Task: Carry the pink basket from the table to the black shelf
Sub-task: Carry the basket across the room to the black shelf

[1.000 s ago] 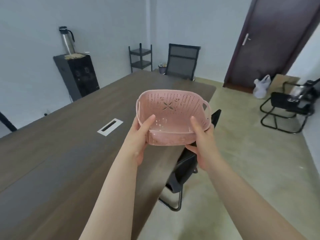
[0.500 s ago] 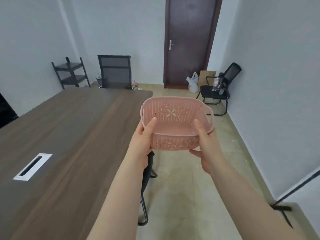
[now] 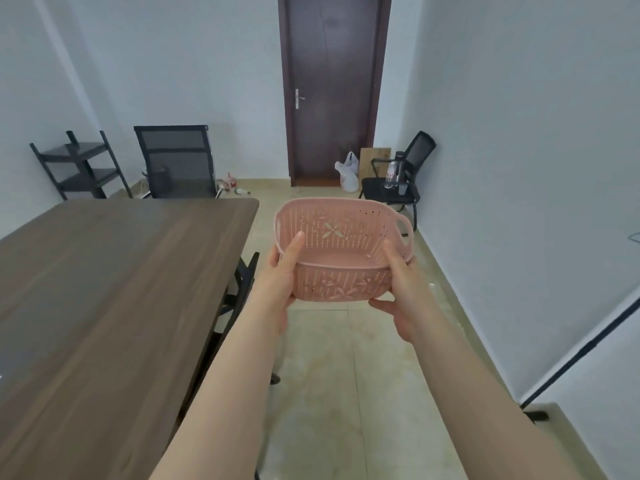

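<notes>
I hold an empty pink perforated basket (image 3: 341, 251) in the air over the tiled floor, to the right of the long brown table (image 3: 104, 278). My left hand (image 3: 280, 282) grips its left side, thumb over the rim. My right hand (image 3: 405, 289) grips its right side the same way, fingers under the base. The black shelf (image 3: 81, 166), a small two-tier rack, stands against the far left wall beyond the table's end.
A black mesh chair (image 3: 176, 161) stands at the table's far end beside the shelf. Another black chair (image 3: 398, 181) with bottles sits right of the dark door (image 3: 332, 88), with a white bag (image 3: 348, 176) nearby. A chair is tucked under the table's right edge.
My view has swung to the right, from over the table to the floor aisle facing the door. The basket stays gripped in both hands and now hangs beside the table instead of over it.
</notes>
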The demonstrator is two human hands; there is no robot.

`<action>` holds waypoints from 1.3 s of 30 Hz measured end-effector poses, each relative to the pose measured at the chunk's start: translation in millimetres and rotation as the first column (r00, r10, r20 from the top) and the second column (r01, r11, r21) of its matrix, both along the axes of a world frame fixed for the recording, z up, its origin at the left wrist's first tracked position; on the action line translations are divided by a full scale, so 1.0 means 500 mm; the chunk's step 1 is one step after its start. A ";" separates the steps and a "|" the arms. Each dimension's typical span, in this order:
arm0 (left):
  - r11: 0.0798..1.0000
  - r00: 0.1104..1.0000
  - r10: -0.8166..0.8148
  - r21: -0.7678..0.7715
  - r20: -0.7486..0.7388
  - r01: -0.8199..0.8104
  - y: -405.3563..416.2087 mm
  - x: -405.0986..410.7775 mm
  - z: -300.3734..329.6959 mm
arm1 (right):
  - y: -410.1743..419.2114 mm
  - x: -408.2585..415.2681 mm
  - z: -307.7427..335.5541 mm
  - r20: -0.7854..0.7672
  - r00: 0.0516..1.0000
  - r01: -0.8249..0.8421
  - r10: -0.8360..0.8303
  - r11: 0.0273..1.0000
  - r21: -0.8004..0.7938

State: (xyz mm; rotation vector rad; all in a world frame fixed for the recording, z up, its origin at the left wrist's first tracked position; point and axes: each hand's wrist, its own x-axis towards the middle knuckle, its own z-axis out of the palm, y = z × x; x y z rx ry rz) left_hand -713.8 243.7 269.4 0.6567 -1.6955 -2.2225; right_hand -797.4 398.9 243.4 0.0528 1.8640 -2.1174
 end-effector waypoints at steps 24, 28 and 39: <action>0.999 0.996 -0.024 0.036 0.083 0.021 -0.059 -0.391 -0.027 | -0.054 -0.381 -0.044 -0.021 1.000 0.000 0.001 0.999 0.047; 0.998 0.996 -0.028 0.057 0.085 0.023 -0.112 -0.507 -0.041 | -0.109 -0.495 -0.058 -0.012 1.000 0.005 -0.005 0.998 0.055; 0.998 0.997 -0.034 0.054 0.074 0.030 -0.275 -0.835 -0.030 | -0.269 -0.809 -0.041 -0.011 1.000 0.022 -0.022 0.999 0.026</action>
